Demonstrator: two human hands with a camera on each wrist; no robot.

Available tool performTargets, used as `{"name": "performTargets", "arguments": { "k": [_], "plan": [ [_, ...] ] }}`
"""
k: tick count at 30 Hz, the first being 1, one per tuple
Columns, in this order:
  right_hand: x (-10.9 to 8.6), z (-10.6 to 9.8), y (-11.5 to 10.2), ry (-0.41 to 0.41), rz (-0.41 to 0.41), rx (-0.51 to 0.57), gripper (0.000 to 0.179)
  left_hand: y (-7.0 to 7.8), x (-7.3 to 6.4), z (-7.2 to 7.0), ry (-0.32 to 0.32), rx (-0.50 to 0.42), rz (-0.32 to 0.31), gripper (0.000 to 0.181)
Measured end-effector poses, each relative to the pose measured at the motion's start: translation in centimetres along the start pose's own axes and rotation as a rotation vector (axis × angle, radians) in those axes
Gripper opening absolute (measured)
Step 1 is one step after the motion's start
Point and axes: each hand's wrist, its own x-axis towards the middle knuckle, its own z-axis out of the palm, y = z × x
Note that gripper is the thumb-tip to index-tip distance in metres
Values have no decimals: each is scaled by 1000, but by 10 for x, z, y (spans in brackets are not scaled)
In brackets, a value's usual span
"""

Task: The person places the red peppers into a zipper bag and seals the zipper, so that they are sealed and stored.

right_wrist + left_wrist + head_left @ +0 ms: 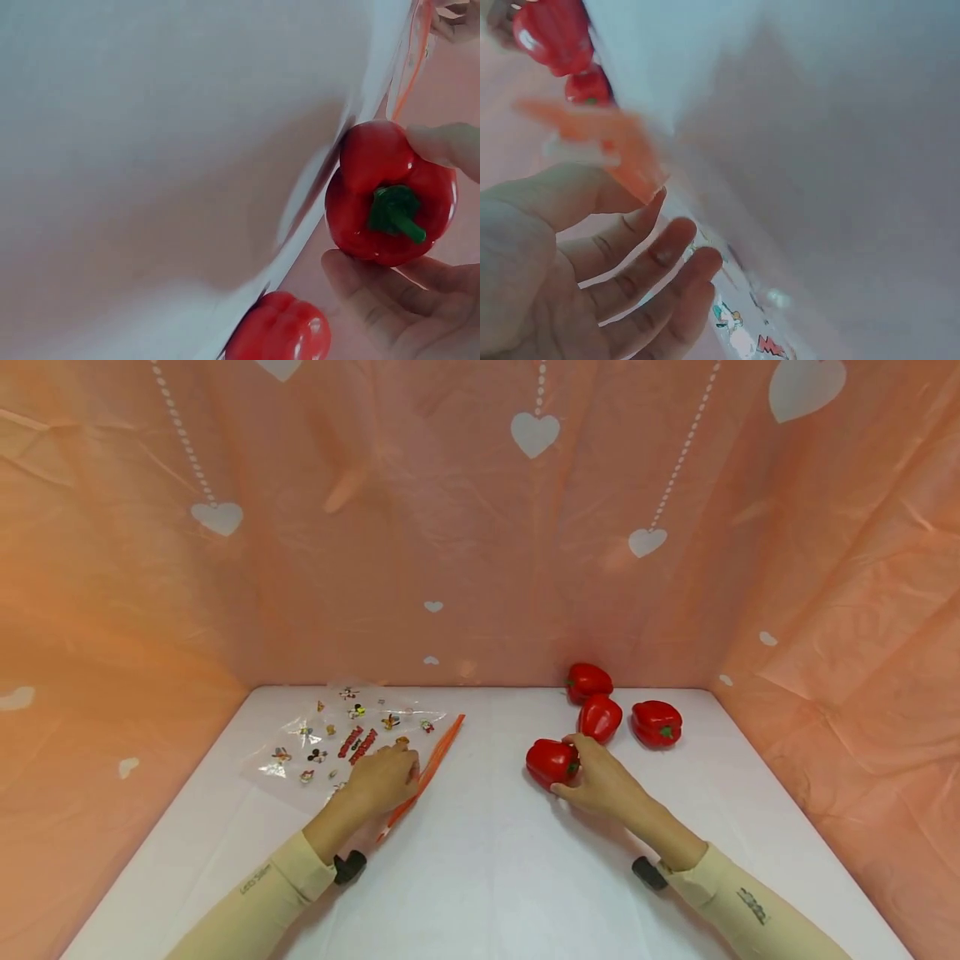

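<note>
My left hand is at the orange top edge of a clear plastic zip bag printed with small cartoon figures. In the left wrist view its thumb and forefinger pinch the orange strip, which stands raised, while the other fingers are loosely bent. My right hand grips a red bell pepper near the middle of the table. The right wrist view shows thumb and fingers on opposite sides of this pepper, its green stem facing the camera.
Three more red bell peppers lie at the back right: one at the rear, one just before it and one farther right. Orange sheeting with white hearts walls the white table at the back and sides.
</note>
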Motion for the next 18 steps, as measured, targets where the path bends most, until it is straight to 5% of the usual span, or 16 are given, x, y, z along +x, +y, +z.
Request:
{"name": "performTargets", "arguments": {
  "k": [9, 18],
  "plan": [
    [1, 4, -8, -6, -22, 44, 80, 8, -3, -5, -22, -181, -11, 11],
    [3, 11, -16, -26, -74, 122, 75, 10, 0, -2, 42, -252, -42, 7]
  ]
}}
